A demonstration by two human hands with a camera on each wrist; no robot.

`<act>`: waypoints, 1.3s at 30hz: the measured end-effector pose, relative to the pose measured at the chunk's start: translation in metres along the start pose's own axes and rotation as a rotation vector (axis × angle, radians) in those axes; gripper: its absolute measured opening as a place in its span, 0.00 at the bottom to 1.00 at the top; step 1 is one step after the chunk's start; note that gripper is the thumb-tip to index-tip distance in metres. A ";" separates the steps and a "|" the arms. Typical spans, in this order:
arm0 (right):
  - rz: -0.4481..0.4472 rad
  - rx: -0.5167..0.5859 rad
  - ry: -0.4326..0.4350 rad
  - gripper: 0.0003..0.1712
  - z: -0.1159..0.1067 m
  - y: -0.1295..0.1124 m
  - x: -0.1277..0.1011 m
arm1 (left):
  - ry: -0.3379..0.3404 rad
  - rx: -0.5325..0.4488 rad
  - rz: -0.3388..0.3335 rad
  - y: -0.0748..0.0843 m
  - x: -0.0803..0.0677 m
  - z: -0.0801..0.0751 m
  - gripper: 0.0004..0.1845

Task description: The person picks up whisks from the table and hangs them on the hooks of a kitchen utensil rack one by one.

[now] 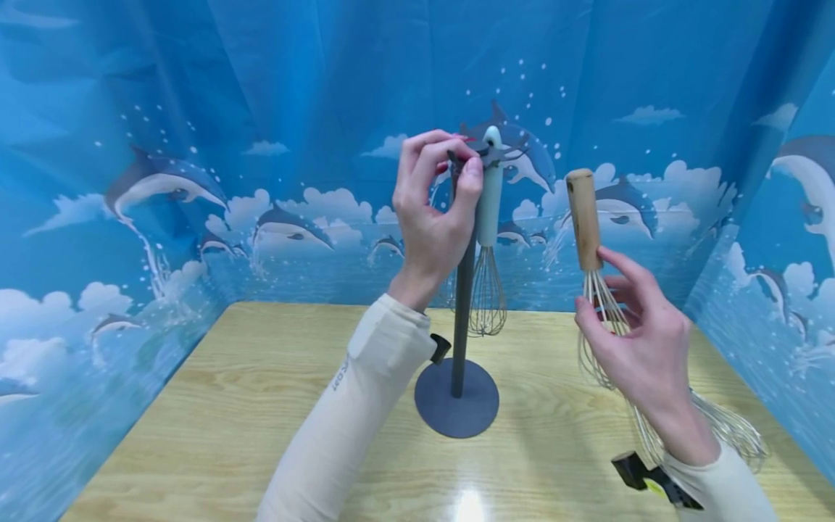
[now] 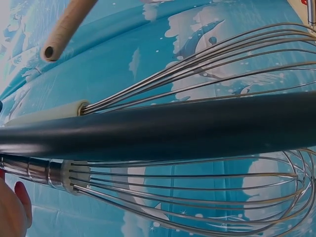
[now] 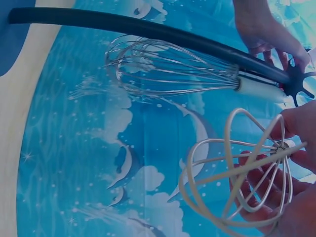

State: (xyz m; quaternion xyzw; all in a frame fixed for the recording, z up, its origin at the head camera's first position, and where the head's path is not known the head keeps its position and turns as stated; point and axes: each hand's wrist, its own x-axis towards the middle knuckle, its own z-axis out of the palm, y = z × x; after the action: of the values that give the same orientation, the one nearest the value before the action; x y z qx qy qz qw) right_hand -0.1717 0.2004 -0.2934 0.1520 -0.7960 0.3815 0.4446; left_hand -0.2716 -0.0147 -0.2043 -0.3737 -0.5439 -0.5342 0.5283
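Note:
A dark stand (image 1: 464, 312) with a hooked top rises from a round base. My left hand (image 1: 433, 192) grips the hooked top between thumb and fingers. From a hook hangs a whisk with a pale green handle (image 1: 489, 210). Beside the pole, the left wrist view shows another whisk with a shiny metal handle (image 2: 37, 170), near my left fingertips; my left hand mostly hides it in the head view. To the right of the stand, my right hand (image 1: 646, 341) holds a wooden-handled whisk (image 1: 585, 221) around its upper wires, handle up.
On the wood-grain table (image 1: 261, 406), more whisk wires (image 1: 730, 424) lie at the right, partly hidden behind my right wrist. The stand's round base (image 1: 457, 417) rests mid-table. A blue dolphin-print curtain (image 1: 313, 87) encloses the back and sides.

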 end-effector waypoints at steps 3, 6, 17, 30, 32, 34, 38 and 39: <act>-0.019 0.007 0.013 0.39 0.001 -0.005 0.003 | 0.002 0.005 0.004 0.000 0.000 0.001 0.10; -0.031 0.015 0.018 0.39 0.001 -0.011 0.007 | 0.003 0.016 0.012 -0.001 0.000 0.001 0.11; -0.027 0.041 0.025 0.38 0.003 -0.026 0.018 | -0.001 -0.001 0.018 -0.001 0.000 0.001 0.10; -0.047 0.057 0.036 0.38 0.010 -0.036 0.028 | 0.000 0.000 0.023 -0.001 0.000 0.001 0.10; -0.053 0.054 0.041 0.38 0.011 -0.037 0.029 | 0.001 0.000 0.024 -0.001 0.000 0.001 0.10; -0.058 0.061 0.047 0.37 0.012 -0.039 0.030 | -0.001 -0.005 0.021 -0.001 0.000 0.001 0.09; -0.061 0.075 0.058 0.37 0.014 -0.040 0.032 | -0.004 0.001 0.021 -0.001 0.000 0.001 0.09; -0.061 0.075 0.058 0.37 0.015 -0.041 0.032 | -0.005 0.003 0.020 -0.001 0.000 0.002 0.09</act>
State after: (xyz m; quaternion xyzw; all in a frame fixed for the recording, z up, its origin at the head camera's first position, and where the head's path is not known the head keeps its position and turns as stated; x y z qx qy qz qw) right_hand -0.1747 0.1659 -0.2523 0.1815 -0.7630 0.4015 0.4729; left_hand -0.2728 -0.0133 -0.2044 -0.3797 -0.5423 -0.5271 0.5328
